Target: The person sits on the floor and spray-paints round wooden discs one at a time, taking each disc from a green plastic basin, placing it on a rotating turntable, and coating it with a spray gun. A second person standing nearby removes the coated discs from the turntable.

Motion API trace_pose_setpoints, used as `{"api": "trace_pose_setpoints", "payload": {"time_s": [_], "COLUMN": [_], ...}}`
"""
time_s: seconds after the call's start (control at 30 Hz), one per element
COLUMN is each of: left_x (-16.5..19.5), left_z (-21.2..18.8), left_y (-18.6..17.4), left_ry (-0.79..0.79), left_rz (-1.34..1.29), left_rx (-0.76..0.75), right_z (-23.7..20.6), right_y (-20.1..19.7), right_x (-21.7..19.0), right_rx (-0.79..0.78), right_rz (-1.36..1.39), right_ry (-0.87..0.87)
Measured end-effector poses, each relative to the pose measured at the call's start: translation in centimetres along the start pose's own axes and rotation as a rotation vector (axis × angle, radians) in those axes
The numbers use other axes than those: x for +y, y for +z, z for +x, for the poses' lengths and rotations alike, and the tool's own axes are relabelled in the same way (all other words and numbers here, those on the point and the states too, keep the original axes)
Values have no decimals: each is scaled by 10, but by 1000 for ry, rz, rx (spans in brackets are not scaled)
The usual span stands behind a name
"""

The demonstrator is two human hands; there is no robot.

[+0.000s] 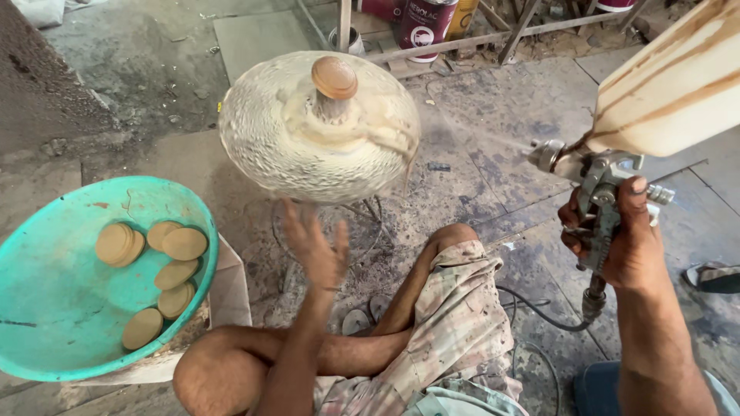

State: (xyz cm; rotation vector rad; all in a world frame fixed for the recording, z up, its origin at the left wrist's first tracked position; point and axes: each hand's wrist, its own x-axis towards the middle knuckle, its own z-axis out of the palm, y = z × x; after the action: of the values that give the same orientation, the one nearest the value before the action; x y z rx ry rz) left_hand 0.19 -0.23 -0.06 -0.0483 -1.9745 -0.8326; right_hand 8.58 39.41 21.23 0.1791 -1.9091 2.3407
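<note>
My right hand (628, 243) is closed around the spray gun (597, 181), finger at the trigger, nozzle aimed left at the wooden disc (334, 77) on the blurred turntable (308, 146), presumably for even coating. My left hand (316, 246) is open and empty just below its rim. More discs (166, 270) wait in the turquoise basin (54, 308).
</note>
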Motion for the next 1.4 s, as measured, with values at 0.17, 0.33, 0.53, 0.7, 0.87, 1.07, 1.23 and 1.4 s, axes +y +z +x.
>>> {"api": "trace_pose_setpoints", "payload": {"time_s": [0.17, 0.33, 0.53, 0.7, 0.87, 1.07, 1.23, 1.4], "left_x": [46, 25, -35, -30, -15, -12, -6, 4], "left_z": [-36, -22, -4, -15, -22, -20, -21, 2], "left_y": [9, 9, -13, 0, 5, 0, 0, -19], "left_ry": [41, 125, 80, 235, 236, 238, 250, 252], "left_rz": [-111, -45, 266, 374, 235, 161, 144, 41], "left_rx": [-295, -351, -266, -273, -281, -257, -264, -248], "right_z": [7, 15, 21, 27, 34, 49, 67, 73], "right_y": [9, 20, 33, 46, 69, 87, 101, 109], "right_x": [-5, -10, -11, -17, -38, -65, -63, -62], "right_rx": [-23, -8, -9, -55, 28, -91, -90, -68], "right_rz": [-1, -71, -116, -67, -333, -379, -356, -431], "right_ry": [17, -7, -14, 19, -62, -59, -47, -106]}}
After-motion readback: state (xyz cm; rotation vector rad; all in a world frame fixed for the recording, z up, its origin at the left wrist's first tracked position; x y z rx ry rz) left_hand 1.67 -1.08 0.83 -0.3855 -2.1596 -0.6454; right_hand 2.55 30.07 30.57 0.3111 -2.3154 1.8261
